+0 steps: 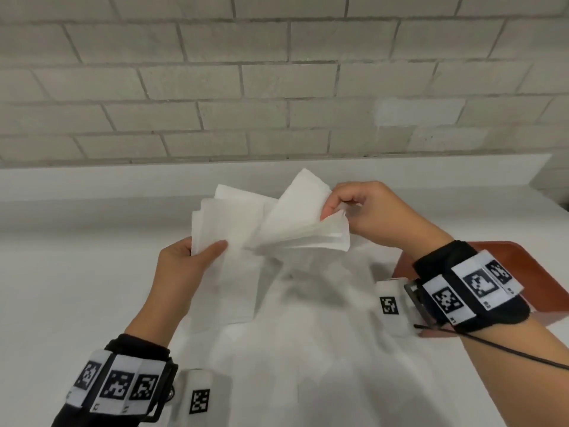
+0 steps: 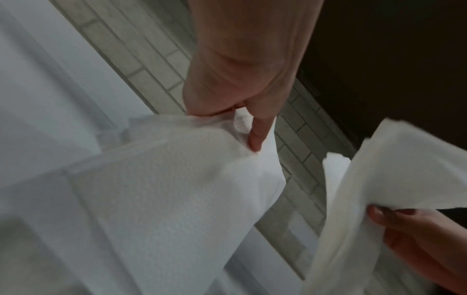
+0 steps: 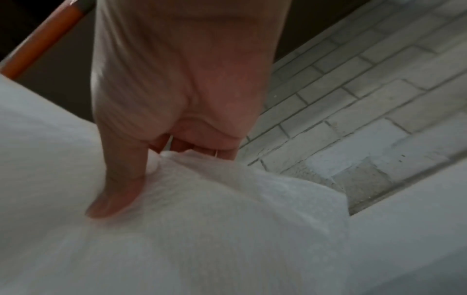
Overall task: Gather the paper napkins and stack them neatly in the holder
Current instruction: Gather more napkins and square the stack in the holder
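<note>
Above the white table (image 1: 77,272) I hold two bunches of white paper napkins. My left hand (image 1: 184,260) pinches the lower edge of a fanned bunch of napkins (image 1: 228,220), thumb on top. The left wrist view shows that left hand (image 2: 242,107) pinching its napkins (image 2: 171,179). My right hand (image 1: 363,211) grips the corner of a second folded bunch (image 1: 301,223), which overlaps the first. In the right wrist view my right thumb (image 3: 116,191) presses on those napkins (image 3: 215,229). More napkins (image 1: 234,291) lie flat on the table under my left hand. No holder is in view.
A grey brick wall (image 1: 277,87) stands right behind the table's far edge. A reddish-brown chair seat (image 1: 492,266) sits at the right, beside the table. Both wrists carry black bands with black-and-white markers, and a cable trails from the right one.
</note>
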